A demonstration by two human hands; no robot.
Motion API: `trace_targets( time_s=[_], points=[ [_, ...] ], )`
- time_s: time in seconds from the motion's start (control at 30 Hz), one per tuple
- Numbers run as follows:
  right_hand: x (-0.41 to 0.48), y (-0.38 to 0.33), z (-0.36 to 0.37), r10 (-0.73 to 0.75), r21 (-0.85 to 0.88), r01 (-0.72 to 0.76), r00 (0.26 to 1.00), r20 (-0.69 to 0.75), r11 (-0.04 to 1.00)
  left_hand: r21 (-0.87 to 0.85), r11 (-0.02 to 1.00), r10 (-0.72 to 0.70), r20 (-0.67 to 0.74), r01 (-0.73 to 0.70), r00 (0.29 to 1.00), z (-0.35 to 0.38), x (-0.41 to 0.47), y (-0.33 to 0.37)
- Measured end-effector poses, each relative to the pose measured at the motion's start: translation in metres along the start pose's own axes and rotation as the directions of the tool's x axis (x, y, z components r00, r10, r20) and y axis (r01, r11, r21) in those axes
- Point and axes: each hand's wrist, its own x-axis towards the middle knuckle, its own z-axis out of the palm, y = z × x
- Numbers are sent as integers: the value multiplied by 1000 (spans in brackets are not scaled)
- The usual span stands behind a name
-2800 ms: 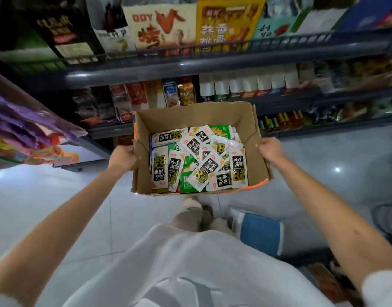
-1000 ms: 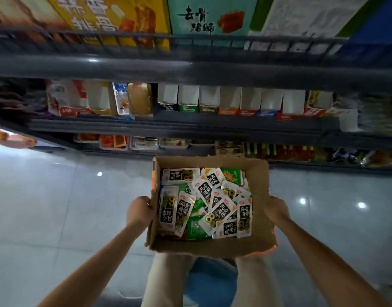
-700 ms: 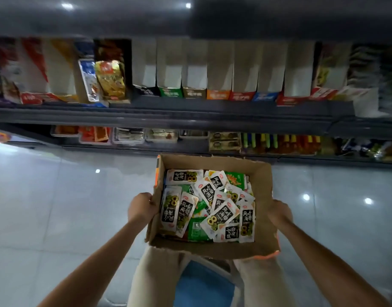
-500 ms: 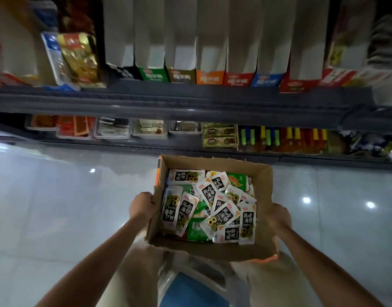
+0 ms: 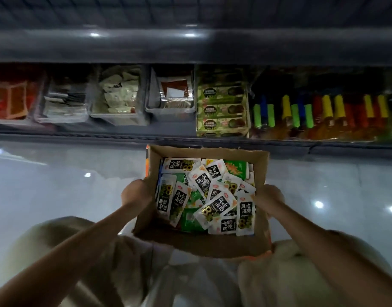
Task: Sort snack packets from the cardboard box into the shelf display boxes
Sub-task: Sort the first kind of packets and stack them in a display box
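Observation:
An open cardboard box [image 5: 204, 242] hangs low in front of me, just above my knees. It is filled with several white and green snack packets [image 5: 215, 203]. My left hand [image 5: 135, 192] grips the box's left wall and my right hand [image 5: 268, 197] grips its right wall, thumb inside the rim. Just beyond the box, the bottom shelf holds clear display boxes [image 5: 117, 99] with pale packets, and a stack of green cartons [image 5: 221, 109].
A dark shelf edge [image 5: 190, 44] overhangs the bottom shelf. Orange packs [image 5: 10, 98] stand at the shelf's far left; bottles with coloured caps [image 5: 319, 114] stand at its right. Glossy grey floor tiles [image 5: 57, 185] spread on both sides of the box.
I have sunk lower with the box: the upper shelves have slid out of view, and the bottom shelf now lies right behind the box. Both hands kept their grip.

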Motion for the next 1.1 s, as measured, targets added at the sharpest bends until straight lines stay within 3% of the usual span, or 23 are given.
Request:
trace_targets(
  time_s=[0.17, 0.3, 0.83, 0.97, 1.1],
  points=[
    [25, -18, 17, -27, -245, 42, 998, 65, 968, 163, 983, 82, 14, -84, 996, 19, 13, 0],
    [31, -24, 23, -90, -321, 105, 994, 62, 941, 169, 979, 113, 9, -113, 994, 22, 15, 9],
    [-31, 24, 27, -209, -89, 202, 974, -88, 975, 38, 989, 146, -112, -142, 983, 17, -39, -22],
    [-34, 24, 32, -228, -45, 225, 969, -92, 973, 56, 974, 225, -175, -219, 959, 23, -47, -31],
    [-23, 23, 42, -243, -98, 226, 943, -226, 969, 147, 938, 334, -133, -315, 933, 15, -25, -34]
  ],
)
